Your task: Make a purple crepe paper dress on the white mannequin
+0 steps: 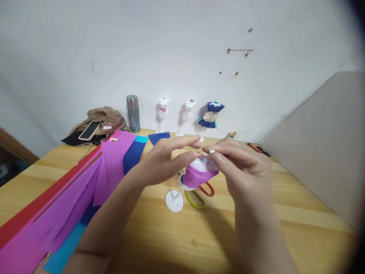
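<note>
A small white dress-form mannequin (pixel 196 173) with purple crepe paper round its chest leans over the table, its round white base (pixel 174 201) towards me. My right hand (pixel 245 167) pinches the knob at its neck between thumb and fingertips. My left hand (pixel 162 158) is open at the mannequin's other side, fingers stretched out and thumb apart. The left thumb tip lies close to the mannequin's shoulder; whether it touches I cannot tell. Behind and below the mannequin are scissors with red (pixel 209 189) and yellow-green (pixel 195 200) handle loops, their blades mostly hidden.
Purple (pixel 114 163), blue and red paper strips cover the table's left side. Along the wall stand a thermos (pixel 133 113), two white mannequins (pixel 163 108) and a mannequin in a pleated blue dress (pixel 211 116). A phone (pixel 89 130) rests by brown cloth. Red-and-black tools lie far right.
</note>
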`<action>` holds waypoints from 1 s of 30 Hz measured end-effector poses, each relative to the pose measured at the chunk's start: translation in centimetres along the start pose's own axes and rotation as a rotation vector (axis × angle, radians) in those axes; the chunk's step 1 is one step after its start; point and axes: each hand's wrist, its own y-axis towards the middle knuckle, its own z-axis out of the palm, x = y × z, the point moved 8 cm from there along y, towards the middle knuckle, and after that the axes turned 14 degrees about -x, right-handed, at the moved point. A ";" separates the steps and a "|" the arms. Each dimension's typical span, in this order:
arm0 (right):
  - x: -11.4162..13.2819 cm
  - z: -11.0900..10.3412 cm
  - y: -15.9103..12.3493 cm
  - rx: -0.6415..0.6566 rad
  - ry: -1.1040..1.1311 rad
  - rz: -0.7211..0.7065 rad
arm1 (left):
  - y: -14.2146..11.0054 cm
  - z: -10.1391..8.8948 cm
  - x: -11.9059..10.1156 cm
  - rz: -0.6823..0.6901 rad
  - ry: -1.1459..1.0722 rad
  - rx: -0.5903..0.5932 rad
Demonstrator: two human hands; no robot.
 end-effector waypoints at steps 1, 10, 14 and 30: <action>-0.4 -0.1 0.1 -0.004 0.017 0.017 | 0.0 -0.4 0.2 0.032 0.024 -0.002; -1.3 -0.1 0.1 0.019 0.124 0.099 | 0.1 0.1 -0.2 0.293 -0.003 0.177; -1.2 0.0 0.0 0.032 0.122 0.096 | 0.2 0.4 -0.5 0.347 -0.039 0.131; -1.3 0.0 -0.1 0.006 0.076 0.069 | 0.4 0.1 -0.1 0.294 -0.038 0.183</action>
